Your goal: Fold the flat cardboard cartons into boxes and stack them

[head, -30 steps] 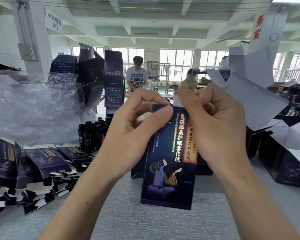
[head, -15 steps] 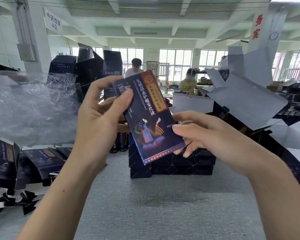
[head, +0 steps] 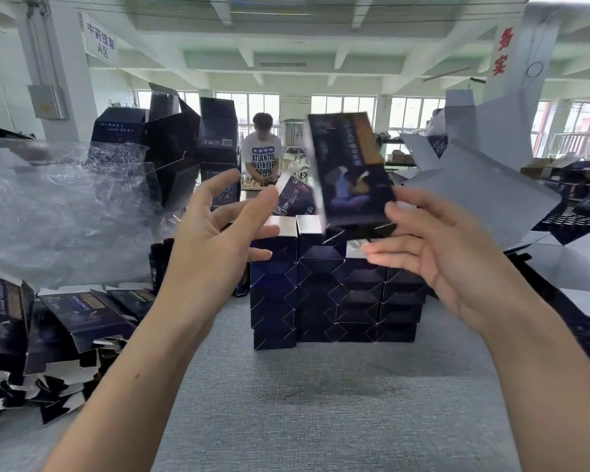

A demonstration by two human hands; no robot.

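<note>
**Folded box over the stack, both hands spread**

The folded box (head: 351,168) is in the air, tilted and motion-blurred, just above the top row of the stack (head: 334,287) of finished boxes at mid tabletop (head: 321,403). My right hand (head: 450,260) sits at the box's 5 o'clock with its fingers stretched out, not curled round anything. The thumb tip is at the box's lower right corner, but I cannot tell whether it truly bears on the card. My left hand (head: 218,240) is at the box's 8 o'clock, wide open and clear of it.

I judge this to be the placing step. To do it well, I would steady the box with both hands, turn it to match its neighbours, and set it into the low spot on the right of the top row. It should go flush against the box beside it, eased down rather than dropped, since the stack looks light.

Flat cartons (head: 82,318) wait at the stack's 9 o'clock, with crumpled plastic wrap (head: 65,206) behind them.
</note>
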